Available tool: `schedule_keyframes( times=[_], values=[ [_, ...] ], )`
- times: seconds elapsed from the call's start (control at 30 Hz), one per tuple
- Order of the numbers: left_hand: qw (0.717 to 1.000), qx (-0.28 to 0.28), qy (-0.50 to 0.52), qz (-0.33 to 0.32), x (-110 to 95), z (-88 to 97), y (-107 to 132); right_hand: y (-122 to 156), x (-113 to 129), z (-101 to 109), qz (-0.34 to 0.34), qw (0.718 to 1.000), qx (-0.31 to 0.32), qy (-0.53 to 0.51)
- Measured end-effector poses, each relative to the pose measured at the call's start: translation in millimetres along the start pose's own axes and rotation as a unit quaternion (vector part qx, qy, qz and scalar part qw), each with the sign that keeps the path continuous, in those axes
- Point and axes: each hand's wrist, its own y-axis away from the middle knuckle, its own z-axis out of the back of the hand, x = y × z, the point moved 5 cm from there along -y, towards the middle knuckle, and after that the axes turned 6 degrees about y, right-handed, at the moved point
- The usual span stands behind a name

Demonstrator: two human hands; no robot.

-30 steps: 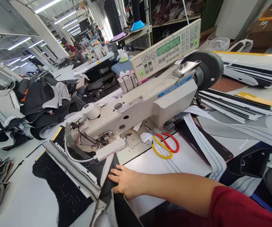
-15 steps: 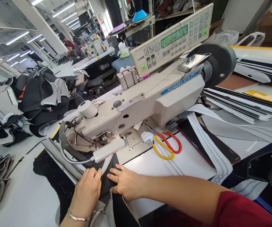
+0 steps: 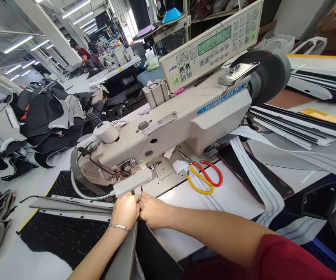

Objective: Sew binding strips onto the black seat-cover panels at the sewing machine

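Observation:
My left hand [image 3: 125, 212], with a silver bracelet at its wrist, is closed on the edge of a black and grey fabric panel [image 3: 153, 249]. Close beside it, my right hand [image 3: 153, 210] pinches the same panel. A short pale end of the material shows between the two hands, just in front of the sewing machine [image 3: 168, 120]. The fingertips are partly hidden under the machine's white lamp [image 3: 133, 182]. The panel hangs down toward me, and a grey padded strip [image 3: 71, 206] with white edges stretches left from my left hand over black cloth [image 3: 60, 237].
Scissors [image 3: 204, 177] with red and yellow handles lie right of the needle plate. Behind them are a dark phone-like slab [image 3: 255, 171], white striped tape [image 3: 244, 167] and stacked strips [image 3: 296, 124]. Dark and grey pieces [image 3: 45, 120] are heaped at left. A person [image 3: 83, 56] works farther back.
Both hands have moved closer together and nearer the machine. My right hand's spread fingers have closed on the fabric. The grey strip and black cloth at left have swung round and now lie more crosswise.

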Motion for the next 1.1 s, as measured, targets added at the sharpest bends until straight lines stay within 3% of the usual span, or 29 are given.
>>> schedule_keyframes(
  times=[0.13,0.3,0.43,0.8,1.1],
  values=[
    [0.999,-0.023,0.023,0.014,4.0,-8.2,-1.8,7.7,12.9,25.4,-0.018,0.998,-0.024,0.059],
    [0.997,-0.062,0.041,0.014,5.1,-14.0,0.4,16.6,26.3,45.1,-0.022,0.997,0.028,0.071],
    [0.994,-0.068,0.072,0.036,4.5,-17.4,0.3,16.5,27.0,37.6,-0.005,0.997,0.05,0.054],
    [0.988,-0.082,0.103,0.082,0.0,-29.7,-1.6,20.4,31.8,28.2,-0.004,0.995,-0.002,0.096],
    [0.986,-0.075,0.099,0.108,4.3,-22.8,-17.4,9.0,19.5,16.6,-0.028,0.992,-0.043,0.111]
  ],
)
